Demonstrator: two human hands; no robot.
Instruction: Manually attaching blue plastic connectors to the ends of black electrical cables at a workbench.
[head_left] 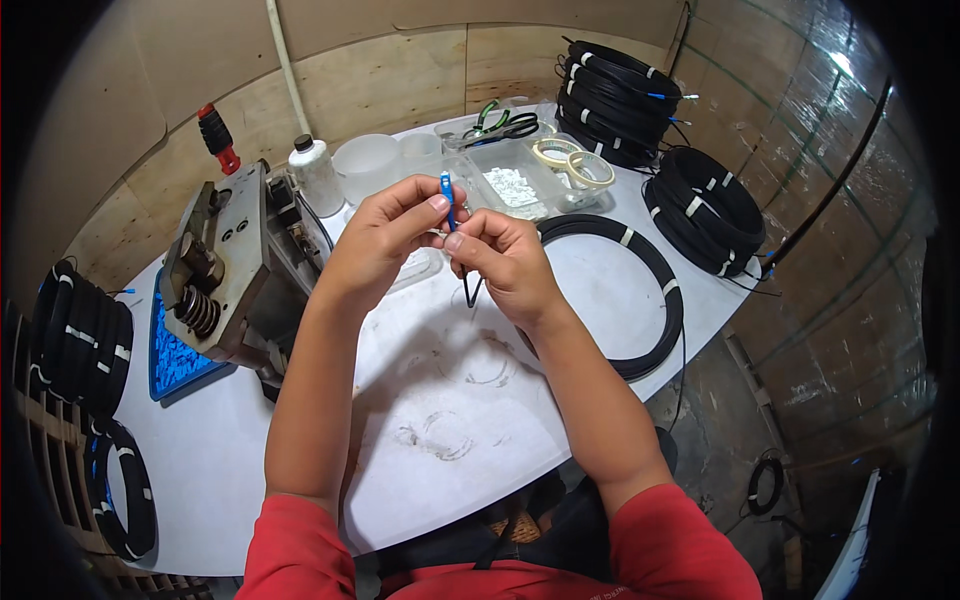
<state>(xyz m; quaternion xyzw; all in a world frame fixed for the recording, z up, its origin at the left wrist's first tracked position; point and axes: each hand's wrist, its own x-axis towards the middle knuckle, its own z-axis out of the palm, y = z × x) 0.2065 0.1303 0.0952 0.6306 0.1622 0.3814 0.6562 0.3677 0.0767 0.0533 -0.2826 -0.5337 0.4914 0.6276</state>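
Observation:
Above the middle of the white table, my left hand [382, 238] pinches a slim blue cable connector [447, 190] with a pale tip pointing up. My right hand [508, 265] is closed just below it, thumb against forefinger on the black cable [470, 293] at the connector's lower end. A short bend of this cable hangs beneath the fingers. A flat coil of black cable [668, 300], bound with white ties, lies to the right behind my right forearm. Whether the held cable belongs to that coil is hidden.
A metal press [240, 240] with a red-and-black handle stands left, beside a blue tray [160, 385] of small blue parts. Behind are a bottle [318, 182], a clear bin [548, 190] with white pieces, tape rolls [592, 168] and scissors [515, 128]. Black coils [615, 100] are stacked at the far right.

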